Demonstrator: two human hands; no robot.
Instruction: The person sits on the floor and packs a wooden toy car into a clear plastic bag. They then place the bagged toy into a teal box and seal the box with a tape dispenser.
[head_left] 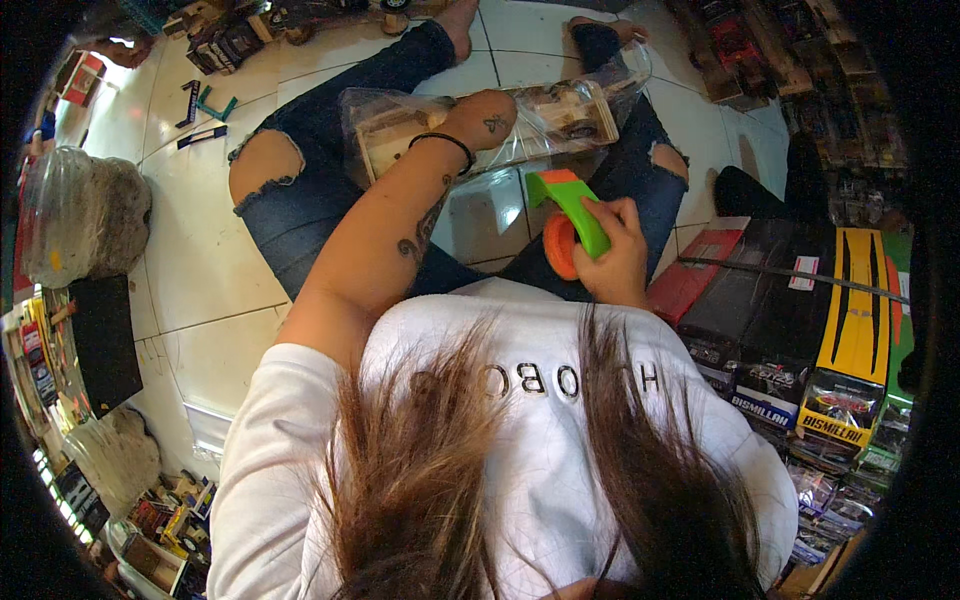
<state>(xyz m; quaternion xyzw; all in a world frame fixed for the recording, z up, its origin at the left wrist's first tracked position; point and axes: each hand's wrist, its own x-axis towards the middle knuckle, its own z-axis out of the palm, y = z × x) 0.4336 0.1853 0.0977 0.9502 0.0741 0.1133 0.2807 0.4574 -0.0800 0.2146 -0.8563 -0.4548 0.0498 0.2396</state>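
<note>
Hair [410, 470], then wooden toy [560, 112] inside clear bag [372, 105]

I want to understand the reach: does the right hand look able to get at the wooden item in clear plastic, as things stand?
Probably not directly: the right hand is near, but it holds the green tape dispenser, and clear plastic seems to cover the wooden item.

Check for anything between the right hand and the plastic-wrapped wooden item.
Only the green-and-orange tape dispenser that the right hand itself holds. Beyond it, nothing visible blocks the way to the near side of the plastic-wrapped wooden item; the left hand is over its middle.
</note>
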